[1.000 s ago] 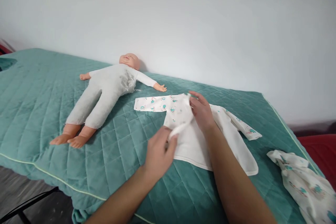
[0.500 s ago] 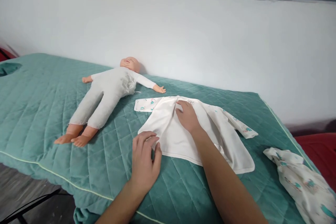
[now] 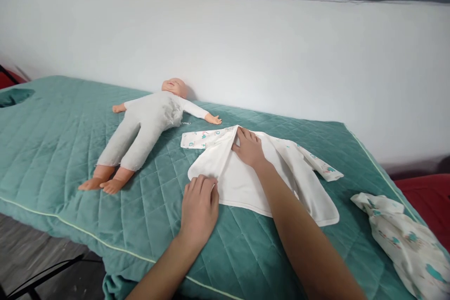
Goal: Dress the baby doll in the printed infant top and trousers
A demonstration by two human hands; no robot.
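Here's the small white cloth shirt with teal-and-pink printed sleeves (image 3: 242,190), spread open just right of centre frame, plain inside facing up, sleeves stretched to either side, left-hand panel fanned outward.

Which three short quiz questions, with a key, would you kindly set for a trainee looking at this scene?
1. True or false: the doll is sitting upright.
2. Choose one: which is nearest the neckline of the spread shirt? A) left hand; B) right hand; C) the doll's head.
3. Fill in: in the picture, the crumpled printed cloth lies to the ____ of the spread shirt.

Key: 1. False, it lies on the green quilted cover; 2. B; 3. right.
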